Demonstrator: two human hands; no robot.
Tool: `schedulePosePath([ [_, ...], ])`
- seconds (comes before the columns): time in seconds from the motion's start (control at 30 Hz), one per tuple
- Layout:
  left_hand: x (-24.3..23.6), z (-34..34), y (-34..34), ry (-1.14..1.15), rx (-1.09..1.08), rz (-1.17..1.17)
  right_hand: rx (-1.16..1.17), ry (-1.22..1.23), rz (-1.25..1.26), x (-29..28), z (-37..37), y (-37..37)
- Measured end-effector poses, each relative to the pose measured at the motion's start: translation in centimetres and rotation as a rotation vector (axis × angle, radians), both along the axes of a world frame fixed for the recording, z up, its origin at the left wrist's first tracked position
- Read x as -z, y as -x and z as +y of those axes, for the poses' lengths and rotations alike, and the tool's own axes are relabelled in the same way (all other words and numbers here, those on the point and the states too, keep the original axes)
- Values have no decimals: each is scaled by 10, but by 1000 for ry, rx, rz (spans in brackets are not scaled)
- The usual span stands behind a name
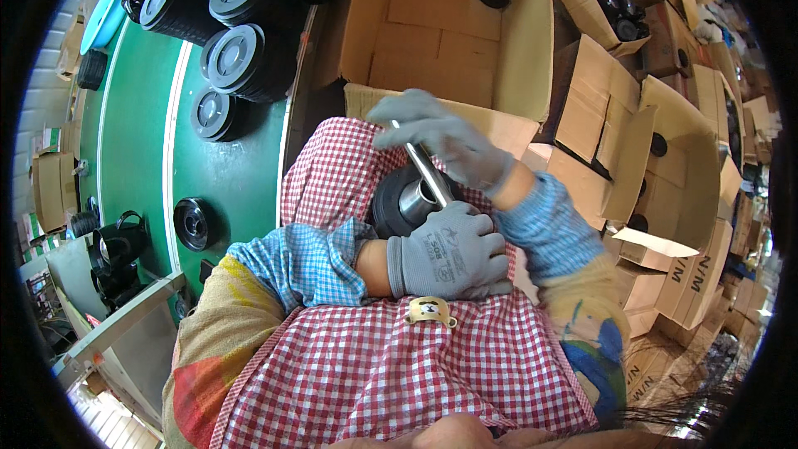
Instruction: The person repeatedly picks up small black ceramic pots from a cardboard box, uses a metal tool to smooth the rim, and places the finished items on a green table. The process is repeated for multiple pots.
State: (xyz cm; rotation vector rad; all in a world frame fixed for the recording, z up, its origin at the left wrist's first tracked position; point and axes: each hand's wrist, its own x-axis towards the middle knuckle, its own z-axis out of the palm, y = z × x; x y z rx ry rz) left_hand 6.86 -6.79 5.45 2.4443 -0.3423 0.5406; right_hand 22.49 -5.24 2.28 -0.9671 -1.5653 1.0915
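In my lap is a round black part [386, 203] with a short silver metal sleeve [413, 198] at its middle. A slim metal rod [426, 170] slants across it. My left hand [453, 254], in a grey glove, is closed around the rod's lower end, beside the sleeve. Higher up, my grey-gloved right hand [453, 143] has its fingers around the rod's upper end, one finger crossing over it and the tip showing between them. The palm sides of both hands and the rod's lowest end are hidden.
On the green workbench [141, 133] at left stand several stacks of black discs [237, 58] and a single black round part [195, 224]. A large cardboard box [440, 25] sits just ahead. More boxes [682, 175] crowd the right side. A red checked apron [399, 366] covers my lap.
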Motion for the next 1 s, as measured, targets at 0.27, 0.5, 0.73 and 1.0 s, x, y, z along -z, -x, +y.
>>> schedulePosePath([
  [0.27,5,32,16,339,233,-101,282,-272,-279,21,-11,-1],
  [0.5,8,79,31,957,482,-97,221,-57,-633,3,-54,-36],
  [0.73,-76,117,80,849,-305,290,-29,-21,-706,3,-21,-44],
  [1.0,-72,65,8,653,-601,1409,-221,92,-945,-12,-2,-34],
])
